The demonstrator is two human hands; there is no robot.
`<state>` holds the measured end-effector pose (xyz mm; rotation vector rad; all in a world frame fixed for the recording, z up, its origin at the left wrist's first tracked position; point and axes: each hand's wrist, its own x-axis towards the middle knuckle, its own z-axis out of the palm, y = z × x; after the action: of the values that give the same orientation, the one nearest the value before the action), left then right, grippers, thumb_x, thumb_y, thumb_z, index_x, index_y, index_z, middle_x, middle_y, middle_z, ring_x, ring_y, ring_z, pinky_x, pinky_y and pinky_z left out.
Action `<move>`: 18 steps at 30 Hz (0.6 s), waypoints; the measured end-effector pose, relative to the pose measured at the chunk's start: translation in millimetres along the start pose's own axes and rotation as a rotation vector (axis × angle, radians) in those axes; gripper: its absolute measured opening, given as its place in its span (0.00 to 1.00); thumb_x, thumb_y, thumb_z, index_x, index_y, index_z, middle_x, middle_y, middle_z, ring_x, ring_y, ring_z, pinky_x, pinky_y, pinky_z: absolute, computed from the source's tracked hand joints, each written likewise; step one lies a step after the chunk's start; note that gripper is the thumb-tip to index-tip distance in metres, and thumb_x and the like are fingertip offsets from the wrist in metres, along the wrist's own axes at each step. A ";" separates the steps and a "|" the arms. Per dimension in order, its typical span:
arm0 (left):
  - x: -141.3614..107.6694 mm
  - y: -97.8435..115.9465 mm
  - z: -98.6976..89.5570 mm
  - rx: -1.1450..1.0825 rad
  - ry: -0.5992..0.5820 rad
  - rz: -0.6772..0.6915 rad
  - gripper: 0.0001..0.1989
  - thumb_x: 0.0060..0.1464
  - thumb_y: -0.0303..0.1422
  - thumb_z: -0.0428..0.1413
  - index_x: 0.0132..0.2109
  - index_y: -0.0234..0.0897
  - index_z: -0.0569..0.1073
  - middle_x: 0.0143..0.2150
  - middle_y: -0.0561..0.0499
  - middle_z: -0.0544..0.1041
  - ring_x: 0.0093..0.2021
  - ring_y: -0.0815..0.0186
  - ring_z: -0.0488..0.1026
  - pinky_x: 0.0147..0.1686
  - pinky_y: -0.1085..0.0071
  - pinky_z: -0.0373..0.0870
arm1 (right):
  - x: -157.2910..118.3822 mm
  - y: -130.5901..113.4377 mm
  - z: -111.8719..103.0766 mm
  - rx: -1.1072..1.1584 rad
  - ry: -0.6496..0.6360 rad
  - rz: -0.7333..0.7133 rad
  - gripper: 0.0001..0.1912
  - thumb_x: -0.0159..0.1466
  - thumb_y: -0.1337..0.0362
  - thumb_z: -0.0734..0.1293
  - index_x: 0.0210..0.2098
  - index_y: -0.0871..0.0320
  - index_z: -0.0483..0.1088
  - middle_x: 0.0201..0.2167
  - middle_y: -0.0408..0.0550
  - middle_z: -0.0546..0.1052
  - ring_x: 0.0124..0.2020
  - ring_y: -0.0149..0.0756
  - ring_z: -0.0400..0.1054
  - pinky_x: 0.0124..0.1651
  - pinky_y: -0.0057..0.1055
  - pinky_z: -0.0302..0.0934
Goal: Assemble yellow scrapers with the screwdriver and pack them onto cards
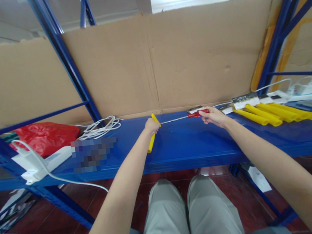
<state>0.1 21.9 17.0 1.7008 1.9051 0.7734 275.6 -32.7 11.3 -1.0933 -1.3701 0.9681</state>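
Note:
My left hand is closed round a yellow tube, which stands tilted over the blue shelf. In my right hand is a screwdriver with a red handle, its fingers closed on the handle's end. The metal shaft points left, and its tip meets the yellow tube beside my left hand; whether it enters the tube I cannot tell. Several more yellow tubes lie side by side to the right of my right hand.
A red plastic bag, a coiled white cable and a white power strip lie at the left. Small boxes stand at the right rear. Cardboard backs the blue shelf, between blue metal posts.

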 end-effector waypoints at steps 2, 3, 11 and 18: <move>-0.1 -0.7 0.4 0.002 0.001 0.012 0.05 0.53 0.23 0.55 0.37 0.25 0.74 0.24 0.45 0.74 0.20 0.68 0.71 0.21 0.74 0.65 | -0.1 0.0 2.3 -0.062 0.046 -0.008 0.13 0.56 0.59 0.73 0.31 0.60 0.67 0.18 0.41 0.70 0.15 0.24 0.59 0.15 0.22 0.53; -0.4 -0.9 0.6 0.004 0.002 0.016 0.05 0.53 0.23 0.55 0.38 0.25 0.74 0.24 0.45 0.74 0.20 0.68 0.70 0.21 0.74 0.65 | -0.5 -0.5 3.7 -0.082 0.069 0.000 0.14 0.58 0.58 0.72 0.30 0.60 0.66 0.17 0.41 0.70 0.13 0.23 0.58 0.14 0.22 0.52; -5.7 2.0 -0.7 -0.008 0.006 0.008 0.05 0.52 0.23 0.56 0.37 0.25 0.74 0.22 0.48 0.73 0.18 0.69 0.68 0.20 0.75 0.64 | -4.2 -4.9 7.4 -0.186 0.093 0.114 0.15 0.65 0.53 0.63 0.31 0.58 0.64 0.11 0.40 0.67 0.09 0.24 0.56 0.12 0.21 0.48; -4.5 1.7 -2.0 -0.028 0.006 -0.018 0.04 0.53 0.24 0.56 0.36 0.26 0.74 0.23 0.47 0.73 0.19 0.70 0.69 0.21 0.75 0.64 | -4.1 -2.7 0.4 -0.073 -0.048 0.050 0.14 0.58 0.58 0.71 0.33 0.57 0.63 0.16 0.37 0.69 0.13 0.24 0.60 0.14 0.20 0.51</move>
<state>0.5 17.3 19.5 1.6644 1.9015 0.7959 274.9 -37.4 12.8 -1.1709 -1.4323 0.9929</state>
